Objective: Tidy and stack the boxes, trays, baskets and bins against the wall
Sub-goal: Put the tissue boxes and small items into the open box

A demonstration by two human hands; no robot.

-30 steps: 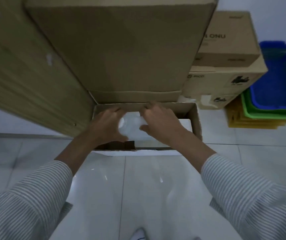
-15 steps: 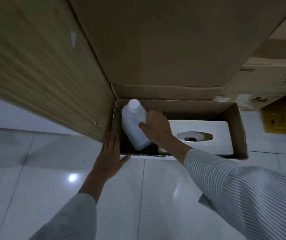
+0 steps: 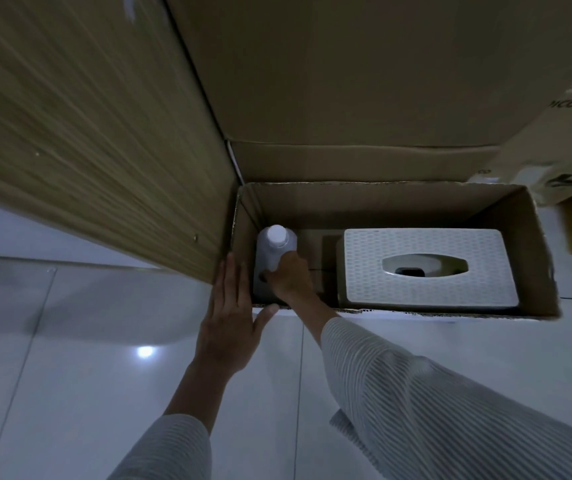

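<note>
**boxfan:** where's everything sitting, left to right?

**stackr:** left hand point(image 3: 229, 327) is flat, fingers straight, pressed on the outer left wall of the open cardboard box point(image 3: 537, 258) on the floor. Just inside that wall, the white bottle point(image 3: 270, 251) stands upright, cap up, in the left end. Right hand point(image 3: 289, 277) is curled round its body. Tissue holder point(image 3: 426, 268) fills the right end.

**boxfan:** so the right hand's nearer?

**stackr:** yep, already on it. Bottle's long axis is vertical, so I'd guess any move goes straight up or down.

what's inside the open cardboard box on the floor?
A white bottle, gripped by the right hand, stands at the left end; a white tissue box lies at the right. Beneath them is hidden.
</note>
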